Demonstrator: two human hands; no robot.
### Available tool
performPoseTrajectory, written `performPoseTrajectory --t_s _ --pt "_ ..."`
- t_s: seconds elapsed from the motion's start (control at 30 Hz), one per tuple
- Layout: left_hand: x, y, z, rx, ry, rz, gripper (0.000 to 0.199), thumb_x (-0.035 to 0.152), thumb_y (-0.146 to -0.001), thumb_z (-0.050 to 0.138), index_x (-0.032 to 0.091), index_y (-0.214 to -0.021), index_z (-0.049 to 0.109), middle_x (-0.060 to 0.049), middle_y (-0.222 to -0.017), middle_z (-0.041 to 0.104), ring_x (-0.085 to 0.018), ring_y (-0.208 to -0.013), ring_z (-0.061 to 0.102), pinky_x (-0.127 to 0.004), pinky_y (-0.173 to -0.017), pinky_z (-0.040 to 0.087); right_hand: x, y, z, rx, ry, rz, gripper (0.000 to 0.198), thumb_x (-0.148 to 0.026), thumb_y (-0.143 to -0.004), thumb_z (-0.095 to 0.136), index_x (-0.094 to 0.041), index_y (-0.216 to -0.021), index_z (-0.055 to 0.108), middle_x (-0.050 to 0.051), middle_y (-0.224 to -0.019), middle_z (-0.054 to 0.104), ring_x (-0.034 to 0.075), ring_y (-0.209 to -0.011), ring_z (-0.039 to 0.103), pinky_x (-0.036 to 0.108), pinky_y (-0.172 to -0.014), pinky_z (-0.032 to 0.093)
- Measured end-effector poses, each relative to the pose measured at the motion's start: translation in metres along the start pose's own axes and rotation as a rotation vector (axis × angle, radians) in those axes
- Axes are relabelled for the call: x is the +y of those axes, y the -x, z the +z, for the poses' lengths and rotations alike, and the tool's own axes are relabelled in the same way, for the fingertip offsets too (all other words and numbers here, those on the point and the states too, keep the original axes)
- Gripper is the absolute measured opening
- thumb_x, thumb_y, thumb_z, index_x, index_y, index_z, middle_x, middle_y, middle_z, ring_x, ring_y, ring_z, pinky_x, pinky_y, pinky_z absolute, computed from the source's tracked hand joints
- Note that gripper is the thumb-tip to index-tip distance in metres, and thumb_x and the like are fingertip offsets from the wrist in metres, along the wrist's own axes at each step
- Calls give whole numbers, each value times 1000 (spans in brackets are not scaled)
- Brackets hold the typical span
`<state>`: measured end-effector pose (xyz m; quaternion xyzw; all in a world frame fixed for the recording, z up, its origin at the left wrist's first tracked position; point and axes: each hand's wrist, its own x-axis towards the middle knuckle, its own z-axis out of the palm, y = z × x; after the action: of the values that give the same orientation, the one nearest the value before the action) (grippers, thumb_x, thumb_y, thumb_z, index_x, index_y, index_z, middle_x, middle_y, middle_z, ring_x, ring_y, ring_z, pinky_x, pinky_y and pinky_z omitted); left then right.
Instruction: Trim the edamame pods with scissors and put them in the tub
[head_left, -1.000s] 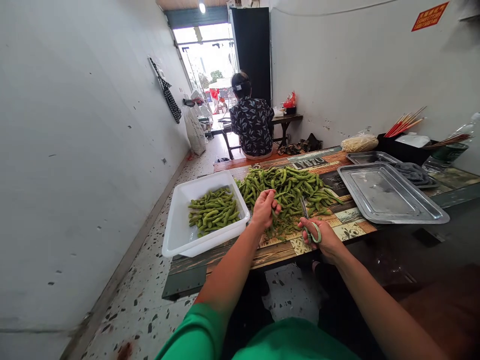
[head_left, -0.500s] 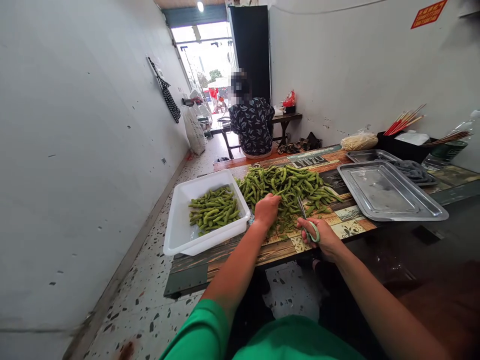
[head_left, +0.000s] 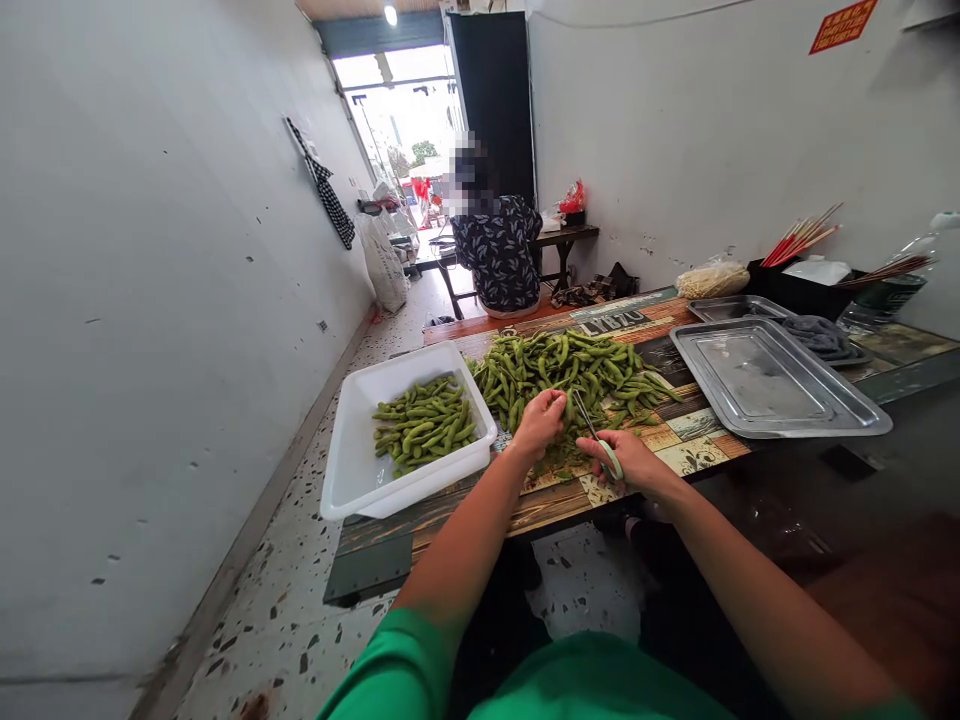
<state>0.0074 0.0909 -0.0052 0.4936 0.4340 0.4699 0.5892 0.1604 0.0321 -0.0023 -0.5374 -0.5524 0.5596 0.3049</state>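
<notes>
My left hand [head_left: 541, 422] pinches a green edamame pod [head_left: 569, 402] at the near side of a heap of edamame pods [head_left: 600, 362]. In my right hand [head_left: 626, 458] is a pair of scissors [head_left: 613, 459] with pale green handles, its blades pointing up and left, close to the pod's end. Small green trimmings lie on the table [head_left: 547, 508] under my hands. To the left, a white plastic tub [head_left: 345, 450] holds more pods [head_left: 427, 422].
An empty metal tray [head_left: 776, 375] lies right of the heap, overlapping another tray with a grey cloth [head_left: 821, 338]. Behind are a black box [head_left: 810, 288] with skewers, a bag of noodle-like strands [head_left: 712, 278] and a plastic bottle [head_left: 892, 295]. A person [head_left: 497, 250] sits further off, back turned.
My left hand has turned and now holds a pod up beside the scissors. My right hand has moved left, bringing the blades to the pod. The view has shifted slightly.
</notes>
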Motion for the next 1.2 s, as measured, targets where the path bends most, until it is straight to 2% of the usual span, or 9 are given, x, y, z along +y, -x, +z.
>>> performPoseTrajectory --t_s 0.13,0.23,0.4,0.5,0.63,0.77,0.93,1.07,1.2 --pt "-6 -3 3 88 -87 53 26 38 -77 64 15 -81 54 6 -57 49 -2 -42 33 -17 -43 23 2 -5 1 -1 95 -38 45 -60 -70 66 -19 -63 49 -4 -47 54 9 -36 47 19 -31 31" --pt "-5 -3 3 131 -112 45 26 39 -76 64 14 -79 55 7 -54 47 -3 -43 34 -17 -44 24 5 -6 2 31 73 -41 45 -61 -72 64 -19 -64 50 -4 -45 53 8 -33 44 20 -31 30" --pt "10 8 2 -31 -28 -89 31 39 -72 71 13 -80 56 10 -45 35 -2 -37 26 -19 -41 16 9 -8 0 86 52 -98 45 -60 -69 66 -19 -63 50 -4 -43 52 10 -36 47 21 -35 32" --pt "16 13 2 -120 12 -115 36 39 -67 75 12 -84 58 9 -47 42 -1 -36 26 -19 -40 15 9 -8 -2 112 40 -125 44 -60 -69 67 -19 -64 53 -4 -44 51 11 -38 48 22 -38 36" --pt "17 15 2 -53 -48 -88 38 33 -64 77 11 -91 62 1 -64 61 -2 -42 36 -19 -43 24 10 -7 -4 120 108 -137 43 -60 -71 65 -18 -68 56 -4 -45 52 11 -40 50 22 -41 37" --pt "18 16 0 -69 -189 -29 26 24 -62 76 9 -82 67 2 -61 59 -3 -48 40 -19 -50 31 13 -7 -8 119 197 -135 41 -58 -72 65 -17 -74 60 -3 -49 55 12 -43 52 22 -41 36" --pt "18 16 -5 -108 -260 -23 25 25 -61 77 10 -79 69 1 -64 60 -6 -55 45 -22 -57 35 12 -3 -12 89 164 -128 42 -56 -71 67 -19 -59 50 -4 -43 50 11 -38 49 22 -40 36" --pt "15 14 -6 -108 -140 -82 33 29 -59 80 12 -84 66 4 -60 55 -4 -49 41 -20 -49 29 9 -1 -9 105 95 -133 45 -55 -69 69 -19 -55 46 -5 -40 48 9 -35 45 21 -38 34" --pt "12 9 -9 -115 132 -139 39 31 -58 80 14 -84 58 8 -55 49 0 -37 26 -20 -39 13 7 0 -2 73 -31 -28 42 -59 -68 68 -20 -68 52 -5 -46 54 11 -37 48 20 -33 32"
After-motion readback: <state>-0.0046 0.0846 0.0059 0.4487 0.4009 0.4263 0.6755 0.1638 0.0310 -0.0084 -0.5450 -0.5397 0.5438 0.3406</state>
